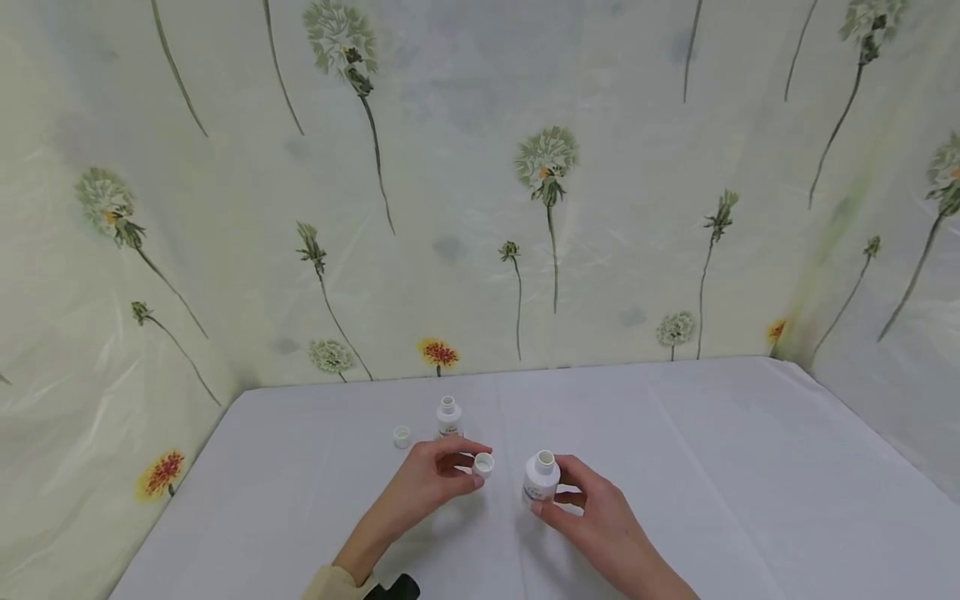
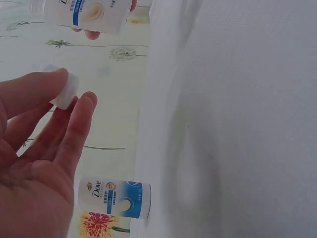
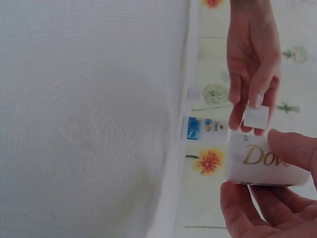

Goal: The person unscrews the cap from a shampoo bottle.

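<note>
Between thumb and fingers, my left hand point(image 1: 429, 481) pinches a small white cap point(image 1: 483, 465), its hollow side facing up in the head view. To its right, my right hand point(image 1: 600, 515) grips a white Dove bottle point(image 1: 541, 479) by its sides; the bottle's mouth is uncovered. Cap and bottle are apart, both raised above the table. Behind the left hand stands a second white Dove bottle point(image 1: 448, 416) with a blue label band point(image 2: 130, 199), also without a cap. The left fingers partly hide its base in the head view.
Another white cap point(image 1: 402, 436) lies on the table left of the standing bottle. A white cloth covers the table point(image 1: 675, 467). Around its back and sides hangs a dandelion-patterned curtain point(image 1: 450, 167). A black strap piece point(image 1: 401, 587) shows at the left wrist.
</note>
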`<action>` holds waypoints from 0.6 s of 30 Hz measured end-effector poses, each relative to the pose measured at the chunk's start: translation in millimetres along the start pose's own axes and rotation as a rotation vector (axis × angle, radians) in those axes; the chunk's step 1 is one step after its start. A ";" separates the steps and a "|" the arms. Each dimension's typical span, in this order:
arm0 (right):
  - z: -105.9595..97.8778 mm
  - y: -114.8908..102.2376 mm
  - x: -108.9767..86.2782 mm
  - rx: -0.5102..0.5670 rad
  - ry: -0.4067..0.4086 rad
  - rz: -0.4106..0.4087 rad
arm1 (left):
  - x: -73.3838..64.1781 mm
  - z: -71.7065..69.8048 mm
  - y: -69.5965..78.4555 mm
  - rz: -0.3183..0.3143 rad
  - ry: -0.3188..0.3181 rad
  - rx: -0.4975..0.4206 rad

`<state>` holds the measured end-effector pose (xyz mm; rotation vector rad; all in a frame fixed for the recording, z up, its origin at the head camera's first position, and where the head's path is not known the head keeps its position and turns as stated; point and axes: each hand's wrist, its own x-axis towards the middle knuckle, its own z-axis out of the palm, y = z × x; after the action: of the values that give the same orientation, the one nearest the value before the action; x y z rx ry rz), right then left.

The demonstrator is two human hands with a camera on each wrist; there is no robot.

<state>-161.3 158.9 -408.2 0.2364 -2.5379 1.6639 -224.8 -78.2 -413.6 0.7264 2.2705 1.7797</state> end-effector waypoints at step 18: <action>-12.9 16.0 21.3 -0.068 0.065 0.005 | 23.8 16.6 -13.3 0.029 0.062 0.103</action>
<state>-185.3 175.3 -413.9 0.1677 -2.5433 1.5574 -242.2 -54.9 -426.8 0.7359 2.4188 1.7320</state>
